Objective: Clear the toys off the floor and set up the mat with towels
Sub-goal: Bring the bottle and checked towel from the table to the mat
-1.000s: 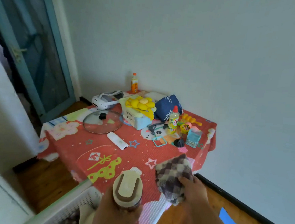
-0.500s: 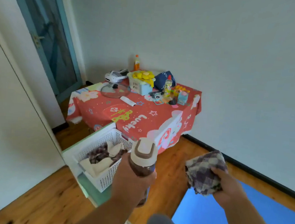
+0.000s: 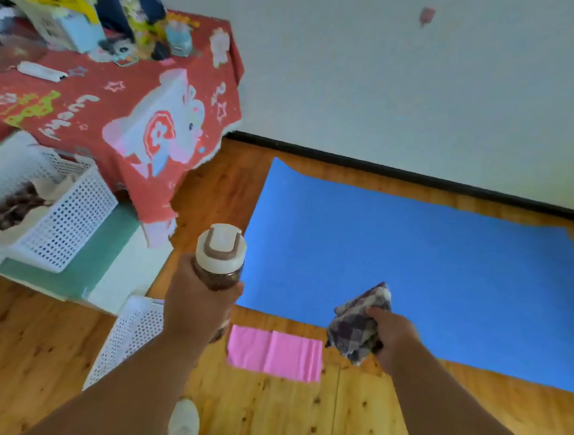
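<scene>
A blue mat (image 3: 412, 261) lies flat on the wooden floor along the wall. My left hand (image 3: 196, 299) grips a brown water bottle (image 3: 219, 260) with a cream lid, upright over the mat's near left corner. My right hand (image 3: 389, 338) holds a bunched checked towel (image 3: 356, 325) just above the mat's near edge. A pink cloth (image 3: 275, 353) lies flat on the floor between my two hands, just short of the mat.
A low table with a red cloth (image 3: 122, 115) and a clutter of toys stands at the left. A white basket (image 3: 56, 213) with towels sits on a green-topped box beside it. A second white basket (image 3: 125, 335) is under my left arm. My feet show at the bottom.
My view has swung right and down from the table to the mat. Both hands kept their hold on the bottle and the towel and now hang over the mat's near edge.
</scene>
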`<move>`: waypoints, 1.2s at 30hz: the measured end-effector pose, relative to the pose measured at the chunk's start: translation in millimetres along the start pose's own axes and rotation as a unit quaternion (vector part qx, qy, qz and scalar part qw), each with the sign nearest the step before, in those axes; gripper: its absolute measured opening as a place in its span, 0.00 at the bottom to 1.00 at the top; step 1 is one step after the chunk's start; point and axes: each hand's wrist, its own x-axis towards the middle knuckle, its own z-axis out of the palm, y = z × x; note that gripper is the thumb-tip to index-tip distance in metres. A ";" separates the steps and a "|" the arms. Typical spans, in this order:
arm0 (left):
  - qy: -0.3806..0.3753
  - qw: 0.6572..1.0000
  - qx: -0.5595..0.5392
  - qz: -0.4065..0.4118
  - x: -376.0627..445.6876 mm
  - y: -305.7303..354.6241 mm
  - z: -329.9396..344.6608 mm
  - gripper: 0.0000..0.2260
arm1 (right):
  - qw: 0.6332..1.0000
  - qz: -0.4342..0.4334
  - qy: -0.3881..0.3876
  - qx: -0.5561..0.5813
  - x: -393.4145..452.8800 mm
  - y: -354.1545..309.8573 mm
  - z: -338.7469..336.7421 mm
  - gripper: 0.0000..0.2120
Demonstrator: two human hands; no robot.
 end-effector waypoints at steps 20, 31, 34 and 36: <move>-0.094 0.993 -0.049 -0.043 -202.6 -136.8 419.6 0.32 | 0.998 0.000 0.049 0.029 302.2 197.8 -249.6 0.14; -0.106 0.990 -0.094 0.019 -222.1 -355.0 579.4 0.33 | 0.992 0.046 -0.019 0.118 568.0 388.0 -173.4 0.10; -0.130 0.987 -0.079 0.042 -223.1 -389.8 604.7 0.32 | 0.995 0.093 0.040 -0.006 621.8 459.8 -174.7 0.07; -0.140 0.987 -0.062 0.037 -219.4 -401.3 616.6 0.31 | 0.994 0.068 0.066 -0.045 641.4 478.1 -174.9 0.05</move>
